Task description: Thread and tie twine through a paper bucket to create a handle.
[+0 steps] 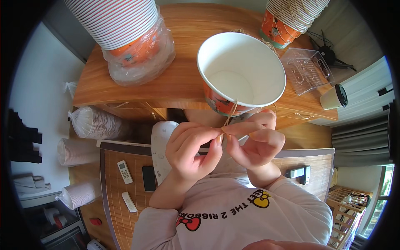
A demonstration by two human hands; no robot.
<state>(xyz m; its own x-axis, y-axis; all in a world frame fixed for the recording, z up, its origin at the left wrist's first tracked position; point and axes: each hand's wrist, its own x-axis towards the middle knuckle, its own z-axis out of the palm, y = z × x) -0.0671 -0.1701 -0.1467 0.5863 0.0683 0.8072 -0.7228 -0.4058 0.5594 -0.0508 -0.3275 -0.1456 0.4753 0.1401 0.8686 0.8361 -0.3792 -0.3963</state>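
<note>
A large paper bucket [241, 71], white inside and orange with a printed pattern outside, hangs tilted just above my hands in front of the wooden table [183, 79]. A thin beige string [231, 112] runs from its side down to my fingers. My left hand [191, 152] pinches the string's end between thumb and forefinger. My right hand [254, 139] meets it fingertip to fingertip and grips the same string, right under the bucket's base.
A tall stack of the same buckets in a plastic sleeve [133, 37] stands at the table's back left, another stack [291, 16] at the back right. A clear plastic tray [306, 68] and a lidded cup [333, 96] lie right. Bagged lid stacks [89, 123] lie left, two remotes [125, 171] below.
</note>
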